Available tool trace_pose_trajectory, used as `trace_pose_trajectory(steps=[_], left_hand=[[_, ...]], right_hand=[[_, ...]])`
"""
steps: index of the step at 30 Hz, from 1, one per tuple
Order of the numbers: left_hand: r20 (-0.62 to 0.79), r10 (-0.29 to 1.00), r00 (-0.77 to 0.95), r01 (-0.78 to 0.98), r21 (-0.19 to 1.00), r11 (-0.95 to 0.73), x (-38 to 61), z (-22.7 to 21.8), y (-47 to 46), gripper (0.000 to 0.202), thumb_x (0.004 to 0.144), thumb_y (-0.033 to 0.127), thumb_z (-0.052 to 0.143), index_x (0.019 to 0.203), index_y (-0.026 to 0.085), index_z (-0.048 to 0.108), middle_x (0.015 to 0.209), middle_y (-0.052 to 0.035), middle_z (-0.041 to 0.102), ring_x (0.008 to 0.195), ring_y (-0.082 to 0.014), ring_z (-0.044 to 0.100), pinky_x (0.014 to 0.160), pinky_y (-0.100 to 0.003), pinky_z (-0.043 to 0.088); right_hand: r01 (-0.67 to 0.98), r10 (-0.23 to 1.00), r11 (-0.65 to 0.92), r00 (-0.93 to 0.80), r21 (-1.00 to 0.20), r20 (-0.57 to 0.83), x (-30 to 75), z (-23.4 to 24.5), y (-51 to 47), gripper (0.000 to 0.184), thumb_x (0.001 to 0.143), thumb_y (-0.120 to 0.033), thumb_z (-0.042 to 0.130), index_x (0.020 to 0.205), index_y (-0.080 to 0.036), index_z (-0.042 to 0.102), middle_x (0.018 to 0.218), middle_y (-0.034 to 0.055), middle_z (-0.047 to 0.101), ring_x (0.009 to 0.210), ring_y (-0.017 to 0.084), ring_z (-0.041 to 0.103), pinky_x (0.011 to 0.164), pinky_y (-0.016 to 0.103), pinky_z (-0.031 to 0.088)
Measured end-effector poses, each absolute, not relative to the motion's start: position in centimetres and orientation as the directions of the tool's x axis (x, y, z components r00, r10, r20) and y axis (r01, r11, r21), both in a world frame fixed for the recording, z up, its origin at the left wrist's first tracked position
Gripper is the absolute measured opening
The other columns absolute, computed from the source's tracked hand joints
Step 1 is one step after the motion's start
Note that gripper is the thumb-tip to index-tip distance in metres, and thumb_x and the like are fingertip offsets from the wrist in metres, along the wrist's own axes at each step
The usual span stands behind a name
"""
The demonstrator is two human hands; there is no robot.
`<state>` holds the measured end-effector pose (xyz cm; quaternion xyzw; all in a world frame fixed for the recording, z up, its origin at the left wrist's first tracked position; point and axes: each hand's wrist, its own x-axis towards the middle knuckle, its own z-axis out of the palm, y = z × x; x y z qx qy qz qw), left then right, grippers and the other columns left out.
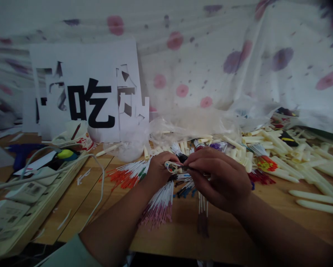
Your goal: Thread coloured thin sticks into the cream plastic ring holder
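Note:
My left hand (158,171) and my right hand (216,178) meet over the middle of a wooden table (238,237). Both are closed in a pinch on a small cream tube with coloured markings (174,167) held between them. Just below the hands lie fanned bundles of thin white sticks with coloured tips: an orange and green bundle (127,173) to the left, a pink-tipped bundle (159,207) under my left wrist, and dark-tipped sticks (202,215) under my right hand.
Many cream tapered tubes (308,163) lie piled at the right. A flower-print cloth (238,63) hangs behind. A white sheet with a black character (94,104) stands at the back left. A power strip with plugs and cables (24,200) lies at the left edge, with a bowl (74,139) behind it.

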<state>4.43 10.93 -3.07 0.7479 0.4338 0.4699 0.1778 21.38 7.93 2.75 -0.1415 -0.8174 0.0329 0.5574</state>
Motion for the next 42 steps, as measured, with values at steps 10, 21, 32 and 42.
trace_pose_trajectory(steps=[10,21,32,42], left_hand=[[0.504,0.804,0.315,0.511,0.624,-0.591,2.9,-2.8,11.8,0.05,0.069,0.065,0.059,0.081,0.017,0.059,0.079,-0.0019,0.056,0.077,-0.0176,0.052,0.07,-0.028,0.039],[0.408,0.779,0.476,0.27,0.775,-0.571,1.8,-2.6,11.6,0.063,0.067,0.078,0.043,0.077,0.017,0.054,0.074,-0.0011,0.05,0.068,-0.0154,0.047,0.061,-0.026,0.038],[0.42,0.762,0.493,0.32,0.727,-0.608,1.9,-3.1,11.8,0.066,0.072,0.078,0.034,0.087,0.017,0.054,0.078,-0.0029,0.051,0.071,-0.0166,0.048,0.065,-0.028,0.04],[0.553,0.702,0.448,0.474,0.519,-0.711,2.2,-2.9,11.5,0.055,0.089,0.06,0.022,0.092,0.017,0.055,0.085,-0.0066,0.053,0.083,-0.0188,0.048,0.076,-0.031,0.038]], right_hand=[[0.2,0.384,0.921,-0.318,-0.334,0.867,21.9,2.6,8.6,0.014,0.075,-0.006,0.06,0.084,-0.016,0.059,0.082,0.0071,0.064,0.078,0.014,0.061,0.067,0.029,0.052],[0.124,0.25,0.968,-0.38,-0.218,0.891,22.2,3.1,8.3,0.018,0.076,-0.007,0.059,0.091,-0.017,0.06,0.088,0.0084,0.067,0.081,0.014,0.064,0.07,0.027,0.055],[0.323,0.358,0.921,-0.474,-0.219,0.804,21.7,2.8,8.4,0.008,0.08,-0.01,0.055,0.08,-0.016,0.06,0.087,0.0062,0.064,0.079,0.014,0.058,0.068,0.027,0.049],[0.493,0.419,0.85,-0.416,-0.188,0.807,21.4,1.1,9.8,0.007,0.08,-0.016,0.057,0.075,-0.016,0.063,0.084,0.005,0.051,0.078,0.014,0.049,0.064,0.028,0.043]])
